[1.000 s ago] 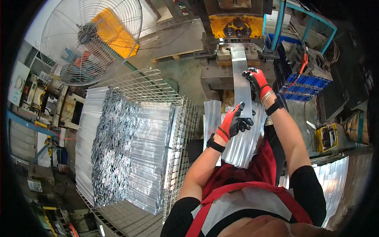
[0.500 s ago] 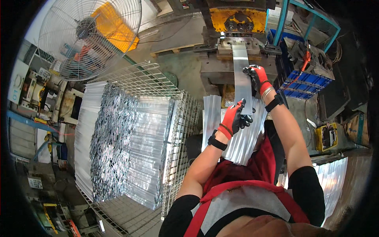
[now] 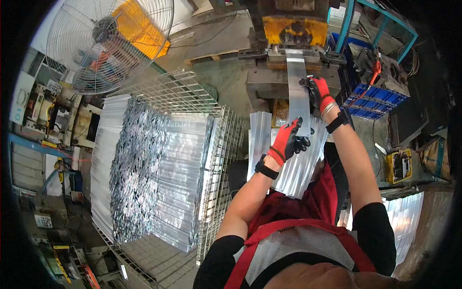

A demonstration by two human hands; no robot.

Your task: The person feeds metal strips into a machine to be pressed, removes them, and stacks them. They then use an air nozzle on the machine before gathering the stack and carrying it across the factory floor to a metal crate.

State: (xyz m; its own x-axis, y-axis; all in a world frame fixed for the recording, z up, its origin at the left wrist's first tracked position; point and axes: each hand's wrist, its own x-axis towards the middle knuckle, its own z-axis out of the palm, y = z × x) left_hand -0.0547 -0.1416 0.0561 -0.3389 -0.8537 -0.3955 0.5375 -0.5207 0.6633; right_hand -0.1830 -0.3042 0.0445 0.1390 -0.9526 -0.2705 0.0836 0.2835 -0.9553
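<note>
A long, flat, shiny metal strip (image 3: 297, 91) runs away from me, its far end in the die of a press (image 3: 294, 32) with a worn yellow front. My right hand (image 3: 318, 90), in a red and black glove, pinches the strip's right edge about midway. Gloved the same way, my left hand (image 3: 289, 142) grips the near end, its thumb along the left edge and its lower fingers curled. Beneath the hands, a pile of similar metal strips (image 3: 294, 176) lies over my lap, with more strips (image 3: 260, 132) just left of it.
To the left, a wire mesh cage (image 3: 224, 144) holds tall stacks of metal strips (image 3: 180, 168). A large fan (image 3: 103, 33) stands behind it. Blue crates (image 3: 375, 102) sit right of the press, and a yellow bin (image 3: 399, 166) is farther right.
The press's yellow front has come lower, closer to the die. Both hands keep hold of the strip in nearly the same place, and the whole view has shifted slightly.
</note>
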